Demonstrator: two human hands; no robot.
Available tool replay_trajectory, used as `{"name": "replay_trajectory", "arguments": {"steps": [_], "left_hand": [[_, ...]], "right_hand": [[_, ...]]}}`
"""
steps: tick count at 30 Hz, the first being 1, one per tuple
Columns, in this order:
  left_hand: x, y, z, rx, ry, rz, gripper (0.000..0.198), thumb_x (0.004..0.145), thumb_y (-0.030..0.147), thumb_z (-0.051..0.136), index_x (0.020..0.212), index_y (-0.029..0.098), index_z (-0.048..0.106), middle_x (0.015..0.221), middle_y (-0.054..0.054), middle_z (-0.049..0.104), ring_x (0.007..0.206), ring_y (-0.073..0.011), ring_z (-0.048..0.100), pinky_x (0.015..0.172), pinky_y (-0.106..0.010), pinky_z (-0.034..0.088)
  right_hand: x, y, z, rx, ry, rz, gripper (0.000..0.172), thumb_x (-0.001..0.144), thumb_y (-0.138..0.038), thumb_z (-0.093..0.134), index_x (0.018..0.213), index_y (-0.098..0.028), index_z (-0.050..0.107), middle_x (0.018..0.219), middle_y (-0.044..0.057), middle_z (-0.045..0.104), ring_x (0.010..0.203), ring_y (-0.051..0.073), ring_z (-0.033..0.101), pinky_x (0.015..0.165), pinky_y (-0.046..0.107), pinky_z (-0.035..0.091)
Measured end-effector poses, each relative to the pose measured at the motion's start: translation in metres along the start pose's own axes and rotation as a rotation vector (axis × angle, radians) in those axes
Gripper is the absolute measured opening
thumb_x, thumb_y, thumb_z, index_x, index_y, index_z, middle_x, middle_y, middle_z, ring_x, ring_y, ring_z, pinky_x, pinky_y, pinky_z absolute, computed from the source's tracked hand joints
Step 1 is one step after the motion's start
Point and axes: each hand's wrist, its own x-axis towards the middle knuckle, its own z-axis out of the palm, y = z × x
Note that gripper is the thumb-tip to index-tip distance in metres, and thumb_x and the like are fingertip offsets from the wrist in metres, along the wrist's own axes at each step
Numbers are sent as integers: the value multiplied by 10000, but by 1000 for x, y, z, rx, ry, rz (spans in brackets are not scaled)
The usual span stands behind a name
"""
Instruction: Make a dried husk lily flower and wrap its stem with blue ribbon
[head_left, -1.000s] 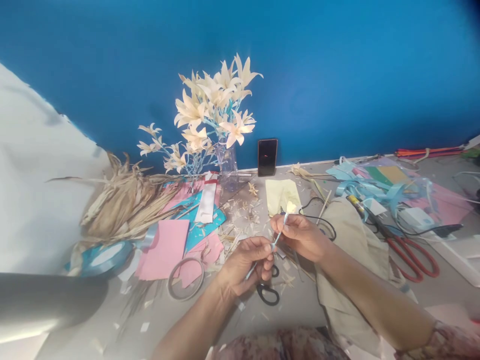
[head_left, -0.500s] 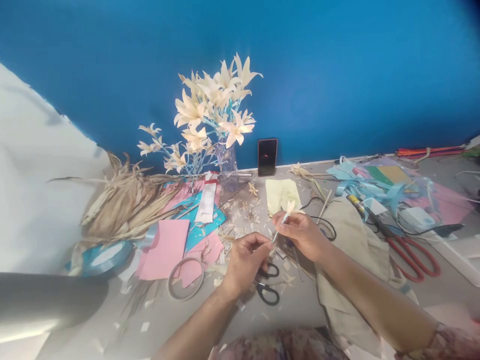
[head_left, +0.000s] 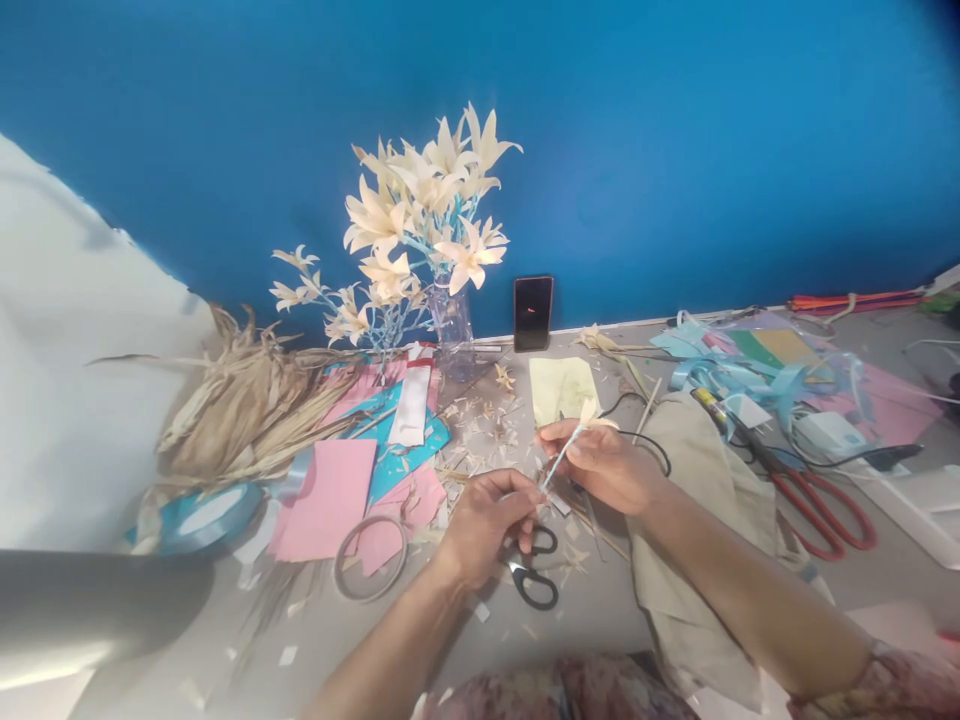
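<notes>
Between my hands is a small cream flower (head_left: pixel 589 415) on a thin stem (head_left: pixel 560 460) wrapped in light blue. My left hand (head_left: pixel 491 520) pinches the lower end of the stem between thumb and fingertips. Near the flower head, my right hand (head_left: pixel 604 462) has its thumb and fingers around the upper stem. Black-handled scissors (head_left: pixel 534 588) lie on the table just below my left hand, their blades partly hidden. Behind the hands lies a pale yellow sheet (head_left: pixel 555 388).
Cream flowers (head_left: pixel 465 255) stand in a clear vase (head_left: pixel 452 330), beside a phone (head_left: pixel 532 313). Dried husks (head_left: pixel 240 400), pink paper (head_left: pixel 330 495) and a tape ring (head_left: pixel 370 558) lie left. Beige cloth (head_left: pixel 682 540), red-handled scissors (head_left: pixel 821 510) and blue ribbon (head_left: pixel 791 385) lie right.
The flower head has turned and shows more of its petals, with more of the blue stem visible. My right hand's fingers have shifted and loosened slightly around it.
</notes>
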Motion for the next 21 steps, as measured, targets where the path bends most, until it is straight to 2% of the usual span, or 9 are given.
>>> {"name": "replay_trajectory", "arguments": {"steps": [2, 4, 7, 12, 14, 18, 21], "left_hand": [[-2, 1, 2, 151, 98, 103, 210, 748, 309, 732, 649, 151, 635, 491, 35, 538, 411, -79, 484, 455, -205, 388], [-3, 2, 4, 256, 155, 161, 191, 776, 293, 689, 651, 158, 634, 486, 38, 545, 424, -84, 502, 495, -209, 398], [-4, 2, 6, 339, 186, 186, 182, 779, 284, 669, 644, 166, 643, 484, 38, 555, 423, -89, 500, 501, -214, 404], [-4, 1, 10, 356, 241, 220, 174, 750, 297, 701, 637, 167, 676, 467, 35, 551, 422, -96, 501, 481, -213, 412], [-3, -1, 10, 291, 219, 188, 185, 742, 314, 722, 650, 160, 680, 470, 31, 557, 415, -91, 501, 470, -209, 413], [0, -4, 5, 31, 100, 82, 260, 696, 379, 791, 672, 153, 666, 511, 21, 573, 419, -93, 494, 420, -211, 420], [2, -6, 2, -33, 50, 41, 280, 673, 390, 816, 705, 153, 670, 531, 18, 579, 425, -96, 487, 396, -211, 410]], "right_hand": [[1, 2, 1, -34, 38, 0, 395, 649, -434, 907, 958, -215, 797, 1001, 81, 694, 837, 186, 590, 682, 291, 468], [2, 3, 3, -65, 106, -7, 346, 631, -414, 916, 867, -195, 790, 976, 72, 691, 761, 165, 572, 649, 283, 452], [2, 4, 5, -90, 202, -14, 278, 644, -395, 904, 755, -186, 757, 935, 59, 690, 664, 140, 521, 589, 276, 417], [2, 3, 6, -103, 228, -31, 289, 640, -412, 902, 720, -187, 739, 919, 51, 680, 628, 127, 478, 553, 266, 382], [2, 2, 6, -84, 216, -36, 296, 651, -429, 896, 733, -190, 743, 948, 52, 670, 629, 125, 477, 559, 269, 380], [2, 2, 5, -34, 136, -46, 281, 679, -439, 888, 762, -210, 747, 970, 50, 655, 721, 149, 535, 640, 287, 433], [2, 4, 3, 28, 100, -42, 249, 697, -416, 883, 757, -220, 742, 988, 47, 651, 801, 159, 563, 693, 287, 463]]}}
